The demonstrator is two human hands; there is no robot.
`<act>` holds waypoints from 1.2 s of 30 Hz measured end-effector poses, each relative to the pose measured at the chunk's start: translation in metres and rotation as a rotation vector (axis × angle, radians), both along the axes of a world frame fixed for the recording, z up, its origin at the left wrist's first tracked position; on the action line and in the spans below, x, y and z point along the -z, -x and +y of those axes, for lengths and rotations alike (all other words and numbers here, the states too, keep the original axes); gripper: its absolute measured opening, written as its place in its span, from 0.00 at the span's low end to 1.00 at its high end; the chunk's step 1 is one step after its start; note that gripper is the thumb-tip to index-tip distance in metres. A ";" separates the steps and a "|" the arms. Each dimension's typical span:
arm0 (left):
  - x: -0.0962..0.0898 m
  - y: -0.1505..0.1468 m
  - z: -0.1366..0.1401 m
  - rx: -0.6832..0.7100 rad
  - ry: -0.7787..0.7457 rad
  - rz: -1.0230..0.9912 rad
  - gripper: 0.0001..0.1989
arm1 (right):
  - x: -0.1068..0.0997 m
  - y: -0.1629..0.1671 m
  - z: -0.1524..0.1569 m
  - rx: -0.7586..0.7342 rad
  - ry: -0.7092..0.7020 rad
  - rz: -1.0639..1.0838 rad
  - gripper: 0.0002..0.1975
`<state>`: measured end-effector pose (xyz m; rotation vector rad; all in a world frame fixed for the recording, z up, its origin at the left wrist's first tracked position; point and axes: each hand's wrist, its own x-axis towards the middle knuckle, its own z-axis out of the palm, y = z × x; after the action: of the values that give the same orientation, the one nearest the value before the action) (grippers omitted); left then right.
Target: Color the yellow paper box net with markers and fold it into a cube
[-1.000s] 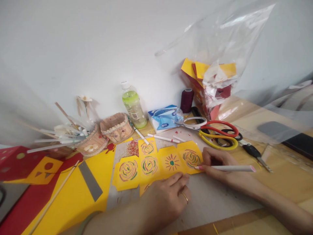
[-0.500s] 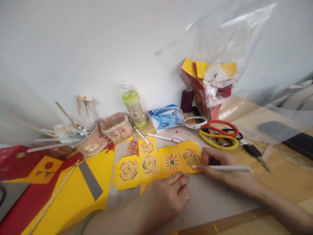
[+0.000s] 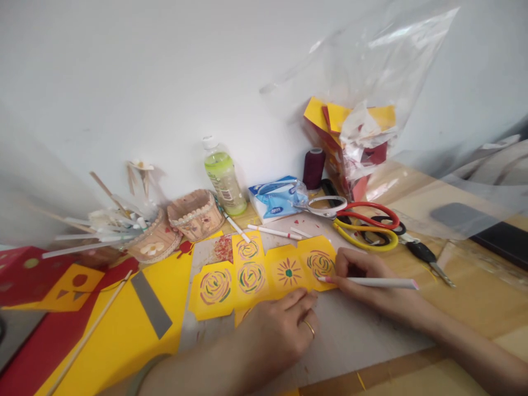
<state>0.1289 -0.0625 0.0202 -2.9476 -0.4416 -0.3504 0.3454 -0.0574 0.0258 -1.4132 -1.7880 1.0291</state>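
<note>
Between the fingers of my right hand (image 3: 371,278) is a white marker (image 3: 385,282) with a pink end, its tip touching the right-hand panel of a yellow paper cutout (image 3: 270,272). That panel carries a swirl of pink and green strokes. Other panels show similar swirls, and one has a flower with a green centre. My left hand (image 3: 284,324), a ring on one finger, rests palm down over the cutout's lower edge with nothing in its grip. It hides part of a lower panel. Grey board (image 3: 350,335) lies beneath the cutout.
Markers (image 3: 274,232) lie behind the cutout. Scissors (image 3: 367,225), keys (image 3: 429,256), a tissue pack (image 3: 275,199), a thread spool (image 3: 313,169) and a bottle (image 3: 225,184) stand farther back. At left are decorated baskets (image 3: 196,214), yellow paper (image 3: 119,335) and a stick (image 3: 91,330).
The marker tip and my right hand have shifted very slightly along the right panel's lower edge. My left hand stays on the cutout. The whole view has drifted a little.
</note>
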 end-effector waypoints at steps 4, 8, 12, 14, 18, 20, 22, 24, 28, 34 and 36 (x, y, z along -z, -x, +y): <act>0.000 0.000 0.000 -0.006 -0.003 -0.014 0.09 | 0.002 0.000 0.000 -0.014 -0.012 0.010 0.14; 0.000 0.001 0.001 0.000 -0.008 -0.011 0.09 | 0.003 0.000 0.000 -0.011 -0.028 0.004 0.15; 0.000 0.001 0.001 -0.001 -0.011 0.003 0.10 | 0.001 -0.001 0.000 -0.002 0.005 0.000 0.14; 0.001 0.001 0.001 0.002 -0.009 0.011 0.10 | 0.001 -0.003 0.000 0.010 0.020 -0.001 0.14; 0.002 0.001 0.001 -0.001 0.005 0.007 0.10 | 0.001 -0.007 0.000 0.008 0.031 -0.004 0.14; 0.003 0.001 0.000 -0.007 0.008 0.003 0.10 | 0.002 -0.008 0.000 0.011 0.040 -0.002 0.14; 0.002 0.001 0.000 -0.007 0.012 0.008 0.10 | 0.003 -0.009 0.001 0.011 0.044 0.006 0.14; 0.001 0.002 0.000 -0.004 0.012 0.010 0.10 | 0.004 -0.009 0.001 0.001 0.041 0.015 0.14; 0.000 0.002 0.001 -0.003 0.006 -0.003 0.10 | 0.003 -0.009 0.000 -0.009 0.042 0.013 0.14; 0.002 0.001 0.000 -0.002 -0.010 0.002 0.10 | 0.000 -0.007 0.000 -0.035 0.031 -0.004 0.14; 0.003 0.001 0.000 -0.010 -0.015 0.004 0.10 | -0.001 -0.006 0.000 -0.048 0.025 -0.003 0.14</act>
<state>0.1277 -0.0626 0.0171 -2.9298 -0.4511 -0.3448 0.3517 -0.0569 0.0266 -1.3933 -1.8246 1.0775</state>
